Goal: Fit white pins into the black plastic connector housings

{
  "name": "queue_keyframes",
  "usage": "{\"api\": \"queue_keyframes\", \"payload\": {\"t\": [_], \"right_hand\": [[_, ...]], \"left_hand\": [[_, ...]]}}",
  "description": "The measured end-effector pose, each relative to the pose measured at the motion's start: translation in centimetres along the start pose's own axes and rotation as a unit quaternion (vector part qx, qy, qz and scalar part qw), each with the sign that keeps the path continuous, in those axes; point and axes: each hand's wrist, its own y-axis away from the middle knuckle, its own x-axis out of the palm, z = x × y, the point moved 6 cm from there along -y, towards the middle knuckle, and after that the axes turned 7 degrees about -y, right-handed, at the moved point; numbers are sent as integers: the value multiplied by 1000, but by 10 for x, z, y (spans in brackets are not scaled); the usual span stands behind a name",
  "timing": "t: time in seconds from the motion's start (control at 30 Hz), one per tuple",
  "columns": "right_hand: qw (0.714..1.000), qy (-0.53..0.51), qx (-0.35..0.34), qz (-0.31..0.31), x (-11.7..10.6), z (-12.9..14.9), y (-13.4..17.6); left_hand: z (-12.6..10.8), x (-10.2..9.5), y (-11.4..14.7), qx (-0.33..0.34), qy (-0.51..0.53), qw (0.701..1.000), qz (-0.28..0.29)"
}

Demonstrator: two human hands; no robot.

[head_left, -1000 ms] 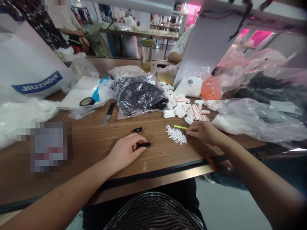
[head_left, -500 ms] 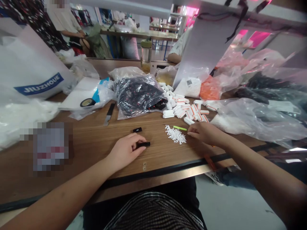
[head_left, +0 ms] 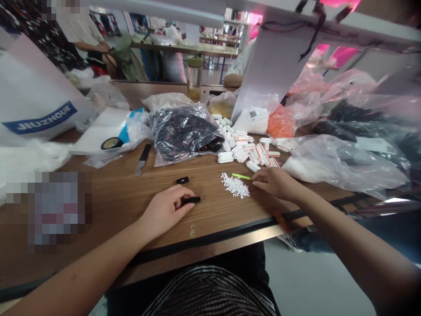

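My left hand (head_left: 167, 205) rests on the wooden table, thumb and fingers closed around a small black connector housing (head_left: 192, 199) with a row of slots. Another black connector housing (head_left: 182, 180) lies just beyond those fingers. To the right is a loose pile of tiny white plastic pins (head_left: 236, 185). Behind the pile lies a slim tool with a bright green handle (head_left: 241, 176) and a thin tip pointing left. My right hand (head_left: 272, 182) is at the right end of that handle, fingertips drawn together; whatever they hold, if anything, is hidden.
A clear bag of black parts (head_left: 184, 131) and a heap of white pieces with orange stripes (head_left: 255, 151) lie behind. At the left are a knife-like blade (head_left: 144, 159) and black tape (head_left: 112, 143). Plastic bags (head_left: 342, 162) fill the right; a bottle (head_left: 194, 79) stands behind.
The whole scene has shifted slightly left in view as the head turned. Both hands keep nearly the same places on the table, the left one still on the black connector housing.
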Motion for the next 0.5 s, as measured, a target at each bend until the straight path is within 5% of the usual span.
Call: {"api": "queue_keyframes", "payload": {"t": [0.17,0.5], "right_hand": [[994,96,-49,-10,1,13,4],[990,135,20,-35,4,14,5]], "left_hand": [[-2,-2,-1,-3,-16,1000,7],[-2,-1,-1,-18,-27,999,22]]}}
